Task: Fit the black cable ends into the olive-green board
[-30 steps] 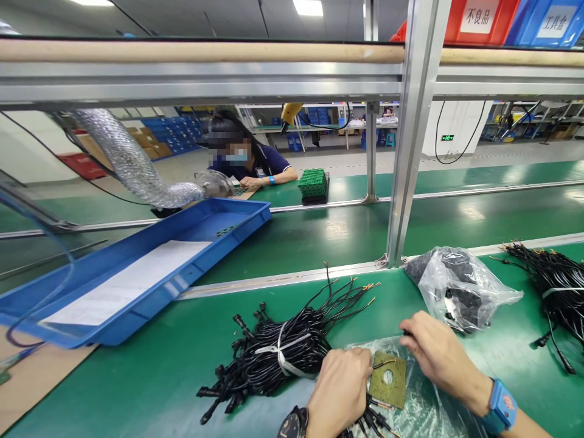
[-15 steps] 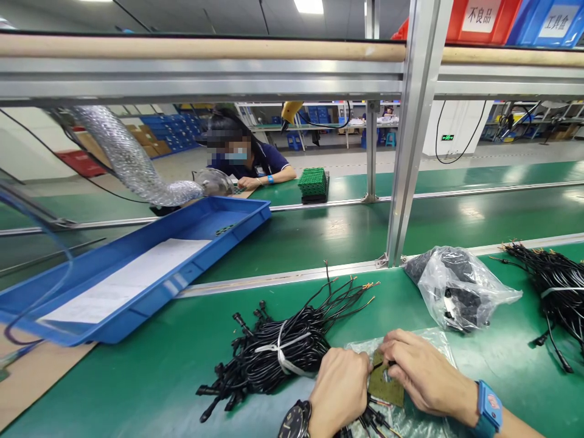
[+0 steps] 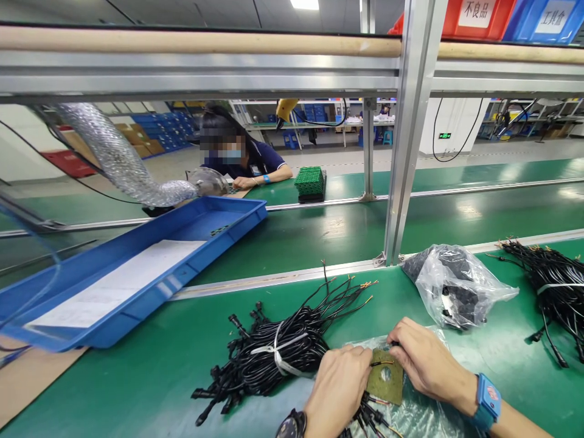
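Observation:
My left hand (image 3: 338,384) is closed on a thin black cable (image 3: 376,364), whose orange wire ends stick out past the fingertips. They lie over a flat olive-green plate (image 3: 376,389) with a round hole. At the plate's upper right corner, my right hand (image 3: 422,360) is closed in a pinch, with a bit of something black (image 3: 393,344) showing at the fingertips. Below the plate, several short black leads (image 3: 371,417) lie on a clear plastic sheet (image 3: 422,420). Left of my left hand rests a bundle of black cables (image 3: 278,353) bound with a white tie.
A clear bag of black parts (image 3: 456,292) sits beyond my right hand, another cable bundle (image 3: 554,292) at far right. A long blue tray (image 3: 137,310) holding paper is at left. A metal post (image 3: 404,152) rises ahead; a masked co-worker (image 3: 264,159) sits across the bench.
My right hand has moved right, away from my left, uncovering the plate's hole and the orange wire ends. My left hand stays at the plate's left edge. The view has shifted slightly.

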### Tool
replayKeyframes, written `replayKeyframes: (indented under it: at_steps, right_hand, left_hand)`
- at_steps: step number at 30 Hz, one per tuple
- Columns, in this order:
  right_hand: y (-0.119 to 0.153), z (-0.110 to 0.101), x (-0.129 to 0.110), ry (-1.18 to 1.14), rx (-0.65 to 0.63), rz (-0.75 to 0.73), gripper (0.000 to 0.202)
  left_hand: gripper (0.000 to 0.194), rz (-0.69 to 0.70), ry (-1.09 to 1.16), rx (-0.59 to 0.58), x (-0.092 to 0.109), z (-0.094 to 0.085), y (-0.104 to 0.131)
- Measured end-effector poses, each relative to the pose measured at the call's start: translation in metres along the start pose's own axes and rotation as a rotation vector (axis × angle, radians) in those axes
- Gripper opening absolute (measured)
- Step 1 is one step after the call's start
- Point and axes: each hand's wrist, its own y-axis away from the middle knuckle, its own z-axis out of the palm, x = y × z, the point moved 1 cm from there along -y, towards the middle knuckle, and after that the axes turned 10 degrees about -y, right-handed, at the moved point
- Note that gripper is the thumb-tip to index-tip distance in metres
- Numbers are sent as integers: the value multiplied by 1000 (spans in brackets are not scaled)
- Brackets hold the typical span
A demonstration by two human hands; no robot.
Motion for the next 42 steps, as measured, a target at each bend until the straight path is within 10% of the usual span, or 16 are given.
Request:
replayKeyframes:
  at_steps: [10,19,31,42]
  right_hand:
    - [-1,-2,4,-56,160,13,24]
    - [-1,-7,11,-407,221,307,23]
    - [-2,-7,4,-536,179,341,35]
    - [0,-4,-3,-618,127,302,29]
  left_hand:
    - [16,-109,144,0,-2,-2,3]
    - [29,-76,646,224,3,-3,4]
    - [18,159,676,747,26,4,2]
    - [24,-123,738,667,20,8,0]
